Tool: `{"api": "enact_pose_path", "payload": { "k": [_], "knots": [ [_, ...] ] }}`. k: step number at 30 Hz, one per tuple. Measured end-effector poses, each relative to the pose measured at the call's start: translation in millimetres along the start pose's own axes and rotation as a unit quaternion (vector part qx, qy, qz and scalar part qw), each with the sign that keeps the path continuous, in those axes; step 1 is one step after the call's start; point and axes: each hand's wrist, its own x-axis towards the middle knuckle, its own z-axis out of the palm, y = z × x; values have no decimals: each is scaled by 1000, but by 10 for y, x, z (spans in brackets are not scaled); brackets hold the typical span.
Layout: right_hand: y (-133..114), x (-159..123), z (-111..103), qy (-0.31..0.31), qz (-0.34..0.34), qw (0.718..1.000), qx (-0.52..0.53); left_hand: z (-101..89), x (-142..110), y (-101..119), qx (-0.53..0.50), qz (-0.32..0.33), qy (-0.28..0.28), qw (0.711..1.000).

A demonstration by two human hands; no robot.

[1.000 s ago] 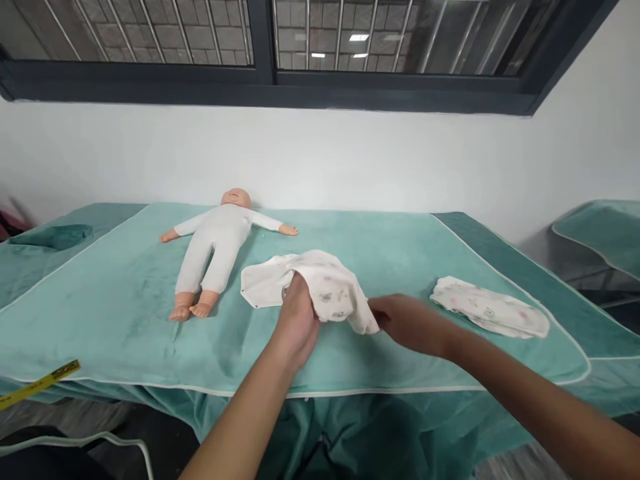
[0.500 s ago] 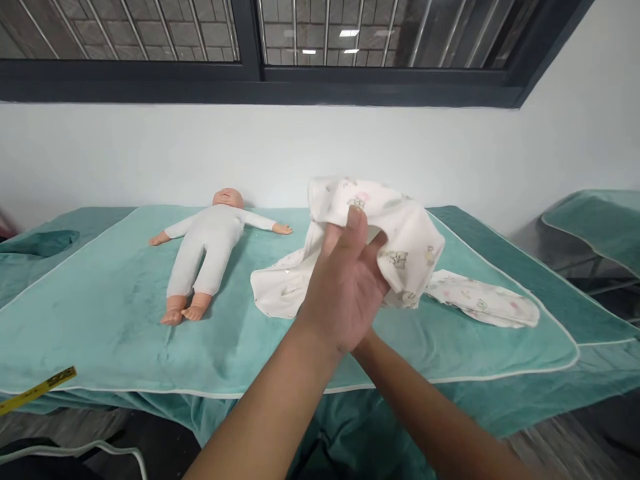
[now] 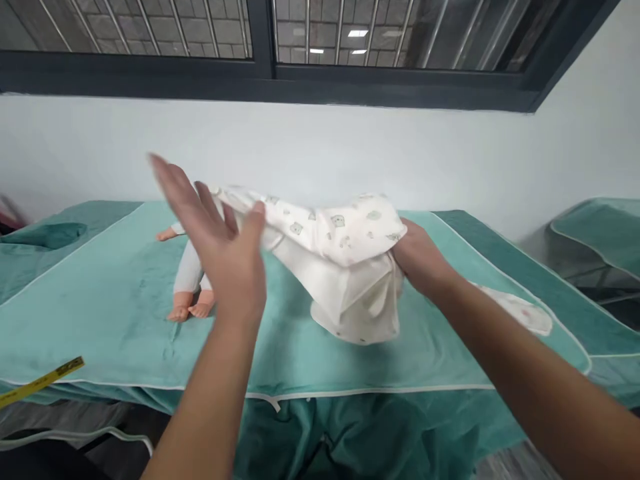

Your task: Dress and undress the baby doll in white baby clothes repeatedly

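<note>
A white baby top [image 3: 345, 233] with small animal prints is held up over the teal blanket, its lower part hanging down in folds. My right hand [image 3: 420, 257] grips its right side, the fingertips hidden by cloth. My left hand [image 3: 220, 240] is at the other end, fingers stretched out and spread, slightly blurred. Cloth touches or passes behind its thumb and fingers. Behind that hand lies a baby doll [image 3: 187, 277] in a white suit; its head and most of its body are hidden, while legs, feet and one hand show.
A second printed white garment [image 3: 520, 310] lies on the right, partly behind my right forearm. The teal blanket [image 3: 125, 320] with white piping covers the table. A yellow tape strip [image 3: 43, 382] is at lower left. A wall and dark window frame [image 3: 400, 87] stand behind.
My hands have moved apart, left hand to the left and right hand to the right. The top is now spread sideways between them. My left hand now covers much of the doll.
</note>
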Motion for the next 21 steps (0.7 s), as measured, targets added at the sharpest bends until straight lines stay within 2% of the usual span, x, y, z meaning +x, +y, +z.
{"api": "enact_pose_path", "payload": {
  "k": [2,3,6,7,9,11,14,17,21],
  "knots": [
    [-185,74,-40,-72,41,993,-87,114,-206,54,44,27,1,999],
    [-241,108,-35,-103,62,985,-124,182,-337,102,54,47,-30,997],
    [-268,175,32,-187,108,959,-184,376,-738,230,31,84,-203,975],
    [-250,183,59,-218,116,950,-188,426,-841,244,45,91,-243,965],
    [-216,177,97,-277,129,933,-190,493,-964,207,87,56,-286,953],
    [-206,155,114,-322,139,915,-198,514,-979,94,125,-13,-302,945],
    [-224,107,120,-332,110,901,-256,485,-894,-124,134,-73,-315,937],
    [-217,44,131,-309,24,895,-322,423,-779,-275,125,-77,-292,945],
    [-155,-68,130,-252,-106,879,-390,307,-577,-308,131,-56,-220,965]
  ]
}}
